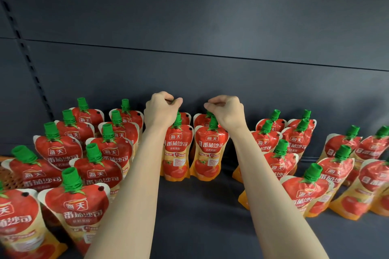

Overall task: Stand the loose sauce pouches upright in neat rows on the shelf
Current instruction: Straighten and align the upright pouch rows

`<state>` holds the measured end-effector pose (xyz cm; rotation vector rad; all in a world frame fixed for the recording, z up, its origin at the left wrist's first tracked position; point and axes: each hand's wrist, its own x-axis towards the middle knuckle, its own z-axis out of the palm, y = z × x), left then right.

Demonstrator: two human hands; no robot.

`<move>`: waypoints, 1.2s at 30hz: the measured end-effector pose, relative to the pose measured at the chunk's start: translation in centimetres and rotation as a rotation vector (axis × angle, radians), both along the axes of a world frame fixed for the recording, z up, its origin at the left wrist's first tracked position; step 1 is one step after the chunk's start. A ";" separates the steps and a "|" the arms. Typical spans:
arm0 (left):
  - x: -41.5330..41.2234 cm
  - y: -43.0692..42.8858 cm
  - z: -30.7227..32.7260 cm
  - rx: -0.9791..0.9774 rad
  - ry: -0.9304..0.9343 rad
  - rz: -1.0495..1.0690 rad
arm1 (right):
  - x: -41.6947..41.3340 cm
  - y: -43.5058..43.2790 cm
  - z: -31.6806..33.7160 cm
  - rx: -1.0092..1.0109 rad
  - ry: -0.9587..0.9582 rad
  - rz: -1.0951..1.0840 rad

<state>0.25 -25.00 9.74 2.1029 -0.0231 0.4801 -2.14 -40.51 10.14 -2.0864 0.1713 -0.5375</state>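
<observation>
At the back of the dark shelf (200, 206), both hands are held over the two middle rows of sauce pouches. The left hand (162, 111) is seen with its fingers curled above the left rear pouch (185, 117). The right hand (226, 111) is curled in the same way just above the green cap (209, 114) of the right rear pouch (201, 121). Whether anything is pinched cannot be told. In front, two front pouches (178, 149) are stood upright side by side. More upright pouches are ranged in the left rows (73, 132) and the right rows (294, 143).
</observation>
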 end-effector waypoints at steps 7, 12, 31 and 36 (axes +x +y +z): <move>-1.4 0.0 -0.4 -0.092 -0.088 0.042 | -1.4 0.1 -0.2 0.041 -0.039 0.003; -4.7 -0.5 -4.5 -0.282 -0.320 0.148 | -3.8 0.7 -2.1 0.108 -0.172 -0.016; -6.7 0.0 -14.7 -0.493 0.015 -0.074 | -6.4 2.1 -14.0 0.495 0.025 0.029; -6.2 0.6 -14.9 -0.500 0.001 -0.128 | -6.0 2.1 -14.5 0.441 0.066 0.053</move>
